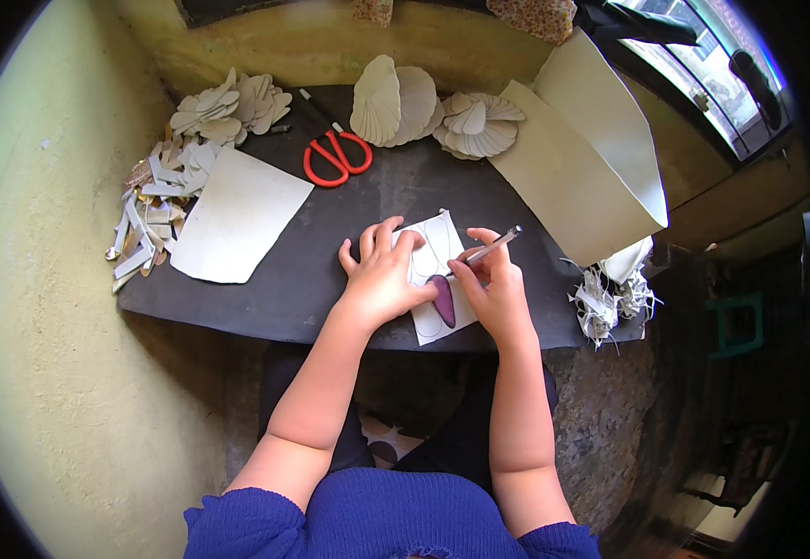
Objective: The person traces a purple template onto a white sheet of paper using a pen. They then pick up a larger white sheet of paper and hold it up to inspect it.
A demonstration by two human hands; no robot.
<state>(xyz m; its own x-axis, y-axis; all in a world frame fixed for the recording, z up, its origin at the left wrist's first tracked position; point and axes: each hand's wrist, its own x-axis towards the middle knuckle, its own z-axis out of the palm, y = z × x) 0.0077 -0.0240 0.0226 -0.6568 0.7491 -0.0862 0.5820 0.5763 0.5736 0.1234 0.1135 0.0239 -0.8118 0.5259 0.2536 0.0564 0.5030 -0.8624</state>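
A white card (461,308) lies near the front edge of the dark table, with curved petal-like outlines drawn on it. On it rests a small purple teardrop-shaped template (443,303). My left hand (379,273) is spread over the card's left side, fingers apart, its thumb pressing on the template's edge. To the right, my right hand (496,291) pinches a pen (498,243), tip down beside the template's upper end. Whether the tip touches the card is hard to make out.
Red-handled scissors (328,170) lie at the back. Fans of cut pieces (379,101) stand behind them, with more piles (228,104) at left. A white sheet (242,219) and card scraps (142,228) lie left. A large bent sheet (587,158) and shredded trimmings (601,303) are right.
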